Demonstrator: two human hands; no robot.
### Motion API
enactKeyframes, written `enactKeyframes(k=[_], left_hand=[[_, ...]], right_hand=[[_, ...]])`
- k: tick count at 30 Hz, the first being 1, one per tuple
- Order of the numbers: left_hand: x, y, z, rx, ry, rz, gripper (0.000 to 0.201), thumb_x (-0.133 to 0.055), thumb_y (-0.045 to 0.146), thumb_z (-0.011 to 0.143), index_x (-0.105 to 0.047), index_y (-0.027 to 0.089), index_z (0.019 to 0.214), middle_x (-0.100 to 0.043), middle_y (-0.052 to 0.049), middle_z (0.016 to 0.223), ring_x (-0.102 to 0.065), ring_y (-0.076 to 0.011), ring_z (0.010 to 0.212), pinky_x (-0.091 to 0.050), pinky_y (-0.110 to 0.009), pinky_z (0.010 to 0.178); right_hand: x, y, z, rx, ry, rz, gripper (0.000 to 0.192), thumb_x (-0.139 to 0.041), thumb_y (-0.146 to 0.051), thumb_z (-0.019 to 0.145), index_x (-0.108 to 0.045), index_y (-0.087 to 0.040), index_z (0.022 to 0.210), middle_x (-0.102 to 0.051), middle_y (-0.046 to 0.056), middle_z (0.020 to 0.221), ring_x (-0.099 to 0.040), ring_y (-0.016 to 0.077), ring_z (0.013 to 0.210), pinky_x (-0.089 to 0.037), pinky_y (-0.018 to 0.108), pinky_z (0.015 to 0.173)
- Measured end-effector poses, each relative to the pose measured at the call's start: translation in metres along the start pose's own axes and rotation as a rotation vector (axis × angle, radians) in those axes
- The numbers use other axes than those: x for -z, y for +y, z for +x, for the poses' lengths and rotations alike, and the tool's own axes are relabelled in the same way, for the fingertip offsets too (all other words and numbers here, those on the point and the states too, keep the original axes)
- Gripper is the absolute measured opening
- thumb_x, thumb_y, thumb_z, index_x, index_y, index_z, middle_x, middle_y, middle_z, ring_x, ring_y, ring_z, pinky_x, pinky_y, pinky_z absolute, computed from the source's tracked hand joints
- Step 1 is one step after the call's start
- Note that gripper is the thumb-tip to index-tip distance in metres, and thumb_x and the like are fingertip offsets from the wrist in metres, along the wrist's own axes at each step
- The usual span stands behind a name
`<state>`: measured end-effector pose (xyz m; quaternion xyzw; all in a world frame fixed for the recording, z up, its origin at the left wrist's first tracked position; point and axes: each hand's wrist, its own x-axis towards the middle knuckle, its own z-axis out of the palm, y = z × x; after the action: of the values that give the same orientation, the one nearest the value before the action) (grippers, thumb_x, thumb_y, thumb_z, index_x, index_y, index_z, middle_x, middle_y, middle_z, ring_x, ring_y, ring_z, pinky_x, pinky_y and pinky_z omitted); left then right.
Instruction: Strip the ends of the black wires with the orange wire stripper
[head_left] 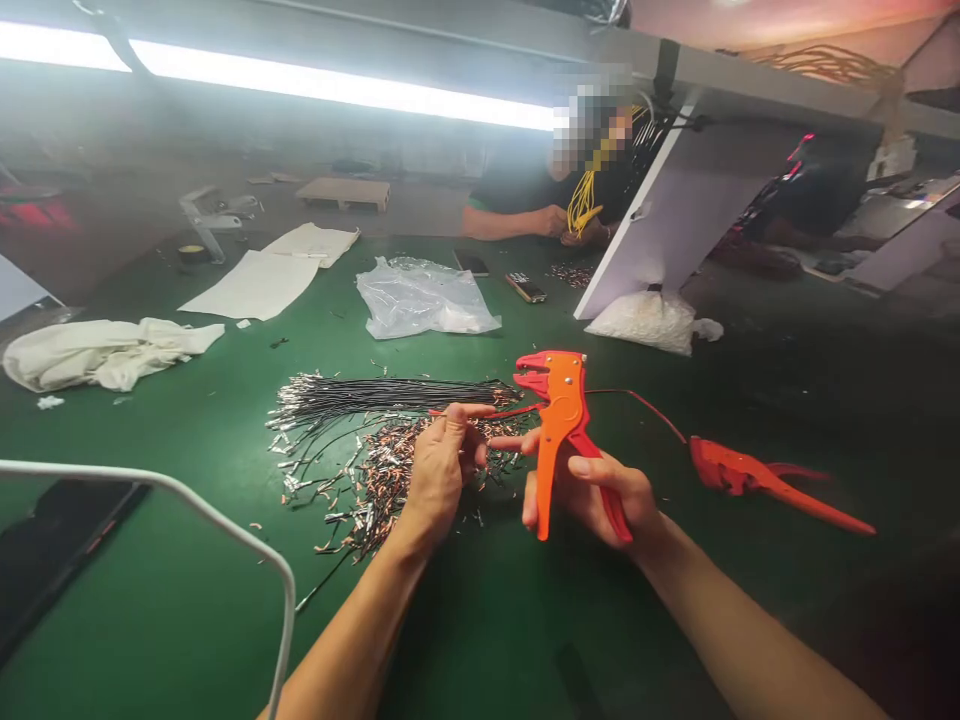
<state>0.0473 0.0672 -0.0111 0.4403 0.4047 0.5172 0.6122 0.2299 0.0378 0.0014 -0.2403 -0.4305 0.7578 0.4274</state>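
Green table [187,600] — black wire bundle [390,395]; clear bag [420,297]; white cloth [105,352]; second stripper [772,482]

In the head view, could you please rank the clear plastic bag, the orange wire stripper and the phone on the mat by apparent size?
1. clear plastic bag
2. orange wire stripper, held in the right hand; nearer the camera, so unsure against the bag
3. phone

A wiring assembly workshop. The green desk [187,600] carries bundled black wires [390,395], loose metal terminals [382,480] and an orange wire stripper [562,420]. A co-worker [525,190] handles yellow wires [583,200] under a strip light [337,88].
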Motion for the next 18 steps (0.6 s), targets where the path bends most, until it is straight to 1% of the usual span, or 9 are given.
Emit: enactKeyframes(k=[2, 4, 5, 6, 8, 10, 13, 15, 18], left_hand=[[-0.001, -0.003, -0.004, -0.178, 0.05, 0.194, 0.048, -0.04, 0.057, 0.095, -0.068, 0.018, 0.093, -0.047, 0.003, 0.055, -0.039, -0.0082, 0.047, -0.028, -0.022, 0.043], [-0.001, -0.005, -0.009, -0.399, 0.148, 0.355, 0.042, -0.039, 0.049, 0.098, -0.065, 0.019, 0.084, -0.046, 0.003, 0.057, -0.042, -0.008, 0.051, -0.033, -0.023, 0.048], [-0.001, -0.005, -0.011, -0.512, 0.239, 0.406, 0.04, -0.04, 0.045, 0.099, -0.062, 0.019, 0.079, -0.046, 0.004, 0.059, -0.041, -0.0077, 0.051, -0.033, -0.023, 0.049], [0.0, -0.005, -0.012, -0.578, 0.297, 0.42, 0.039, -0.04, 0.043, 0.099, -0.058, 0.019, 0.073, -0.046, 0.004, 0.06, -0.041, -0.0075, 0.052, -0.032, -0.024, 0.049], [0.0, -0.003, -0.013, -0.648, 0.382, 0.418, 0.042, -0.038, 0.04, 0.101, -0.048, 0.019, 0.066, -0.039, 0.005, 0.057, -0.036, -0.0073, 0.05, -0.029, -0.024, 0.049], [0.001, 0.001, -0.012, -0.711, 0.44, 0.408, 0.042, -0.035, 0.037, 0.102, -0.044, 0.019, 0.065, -0.037, 0.005, 0.057, -0.034, -0.0072, 0.05, -0.029, -0.025, 0.049], [0.002, 0.007, -0.009, -0.794, 0.464, 0.396, 0.039, -0.035, 0.037, 0.102, -0.043, 0.02, 0.068, -0.038, 0.005, 0.059, -0.035, -0.0077, 0.051, -0.029, -0.025, 0.049], [0.003, 0.008, -0.008, -0.873, 0.442, 0.402, 0.036, -0.036, 0.037, 0.102, -0.043, 0.02, 0.071, -0.038, 0.005, 0.061, -0.036, -0.0086, 0.053, -0.029, -0.026, 0.05], [0.007, 0.007, -0.01, -0.977, 0.374, 0.491, 0.032, -0.037, 0.033, 0.101, -0.044, 0.02, 0.072, -0.04, 0.003, 0.062, -0.037, -0.0105, 0.057, -0.029, -0.029, 0.053]], right_hand=[[0.001, 0.001, 0.001, 0.017, 0.016, -0.008, 0.031, -0.049, -0.029, 0.086, -0.057, -0.017, 0.114, -0.064, 0.013, 0.117, -0.07, 0.0245, 0.071, -0.052, 0.038, 0.065], [0.001, 0.001, 0.001, 0.047, 0.041, -0.018, 0.029, -0.049, -0.027, 0.086, -0.057, -0.016, 0.112, -0.066, 0.012, 0.108, -0.07, 0.0248, 0.071, -0.052, 0.038, 0.065], [0.002, 0.002, 0.001, 0.061, 0.041, -0.016, 0.027, -0.05, -0.027, 0.086, -0.057, -0.016, 0.11, -0.066, 0.011, 0.104, -0.07, 0.0251, 0.071, -0.053, 0.038, 0.065], [0.002, 0.002, 0.0, 0.069, 0.031, -0.007, 0.026, -0.051, -0.027, 0.086, -0.057, -0.015, 0.108, -0.066, 0.01, 0.099, -0.07, 0.0253, 0.071, -0.053, 0.038, 0.064], [0.001, 0.003, -0.001, 0.067, -0.017, 0.013, 0.025, -0.054, -0.027, 0.085, -0.056, -0.014, 0.106, -0.065, 0.008, 0.09, -0.069, 0.0258, 0.071, -0.053, 0.039, 0.064], [-0.001, 0.005, -0.001, 0.051, -0.059, 0.02, 0.026, -0.056, -0.025, 0.082, -0.054, -0.014, 0.106, -0.065, 0.007, 0.086, -0.069, 0.0256, 0.072, -0.052, 0.04, 0.065], [-0.003, 0.01, 0.0, 0.006, -0.099, 0.021, 0.03, -0.059, -0.019, 0.077, -0.054, -0.014, 0.107, -0.065, 0.007, 0.088, -0.069, 0.0257, 0.078, -0.052, 0.04, 0.069], [-0.005, 0.013, 0.001, -0.02, -0.122, 0.03, 0.037, -0.059, -0.015, 0.073, -0.054, -0.014, 0.111, -0.065, 0.007, 0.091, -0.069, 0.0258, 0.081, -0.051, 0.04, 0.071], [-0.008, 0.015, 0.001, -0.051, -0.147, 0.073, 0.046, -0.056, -0.011, 0.069, -0.054, -0.014, 0.115, -0.065, 0.007, 0.09, -0.069, 0.027, 0.084, -0.051, 0.042, 0.074]])
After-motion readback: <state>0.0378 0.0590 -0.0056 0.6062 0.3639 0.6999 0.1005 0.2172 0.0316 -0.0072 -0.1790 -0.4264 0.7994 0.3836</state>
